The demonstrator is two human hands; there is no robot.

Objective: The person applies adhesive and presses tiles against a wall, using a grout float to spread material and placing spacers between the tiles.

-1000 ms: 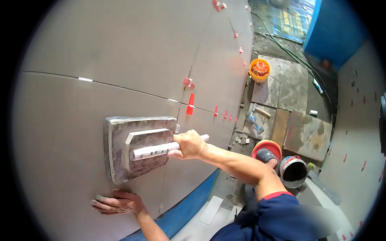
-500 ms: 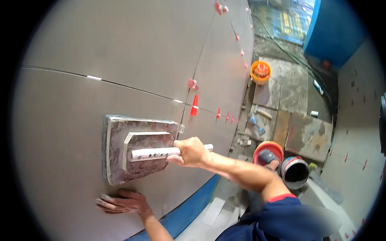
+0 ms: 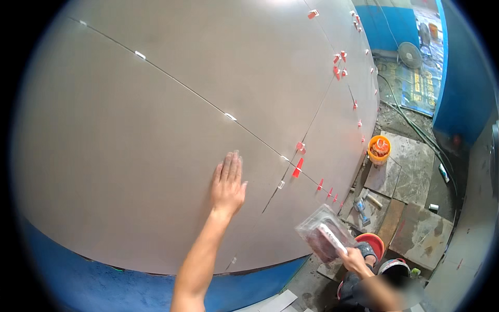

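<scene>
My left hand [image 3: 228, 186] lies flat on the large grey tiled wall [image 3: 156, 156], fingers stretched out, below a joint with white spacers [image 3: 230, 117]. Red wedges [image 3: 297, 168] and red-and-white clips [image 3: 300, 147] sit along the joints to its right. My right hand [image 3: 353, 260], low on the right, is wrapped round the pale handle of a dusty rectangular float [image 3: 317, 239]. The float is off the tile area where it was, over the floor in this view; whether it touches the wall's edge I cannot tell.
An orange bucket [image 3: 379, 155], hammer [image 3: 372, 199], blue tool [image 3: 362, 213], loose tiles [image 3: 418, 234] and hoses [image 3: 416, 125] lie on the floor at right. A red basin [image 3: 375, 240] and dark bucket [image 3: 395, 270] are by my legs. A fan [image 3: 409, 54] stands beyond, near blue walls.
The float in my right hand has moved down and right, off its earlier spot on the tile. My left hand has moved up and right on the wall. The view has shifted.
</scene>
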